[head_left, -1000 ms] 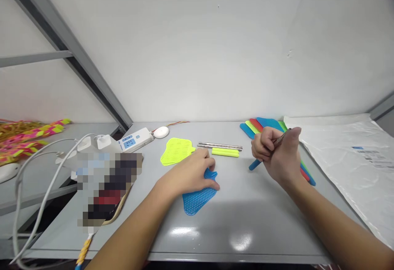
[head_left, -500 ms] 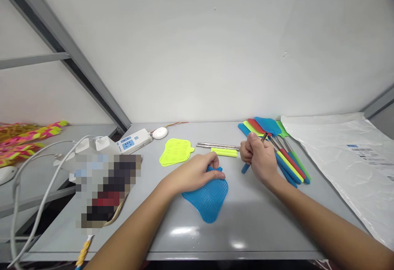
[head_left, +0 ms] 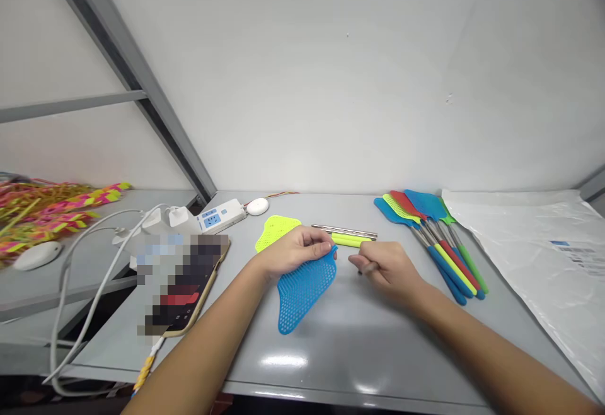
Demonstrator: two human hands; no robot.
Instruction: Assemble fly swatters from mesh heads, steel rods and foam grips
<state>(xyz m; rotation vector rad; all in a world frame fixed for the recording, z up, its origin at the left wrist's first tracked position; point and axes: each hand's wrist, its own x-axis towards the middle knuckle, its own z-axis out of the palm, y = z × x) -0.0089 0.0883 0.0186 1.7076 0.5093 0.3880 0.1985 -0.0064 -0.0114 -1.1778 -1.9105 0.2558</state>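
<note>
The left hand (head_left: 302,248) grasps the blue fly swatter head (head_left: 307,289) near its narrow neck, thumb and fingers pinching the upper end; the mesh is tilted, its broad part hanging toward the near edge of the tabletop (head_left: 378,358), just left of the middle; whether its lower corner touches the surface I cannot tell. The right hand (head_left: 390,267) is clenched around a slim rod (head_left: 369,268), its end blurred beside the thumb and most of its length hidden; this fist is just beside the swatter head, apart from it.

The head looks thin, full of small holes and probably of soft plastic; it should be very light, bendy and hard to break, though the smooth face may slide a little under dry fingers; the broad mesh would likely fold or twist if held by its rim, so the thicker neck is the better place to grip; the rod looks stiff and slick, best steadied close to its end.

Behind the left hand lies a yellow-green swatter head (head_left: 274,231); metal rods (head_left: 343,231) and yellow-green grip sleeves (head_left: 352,240) lie beyond both hands; assembled swatters (head_left: 451,265) are fanned at the right.
</note>
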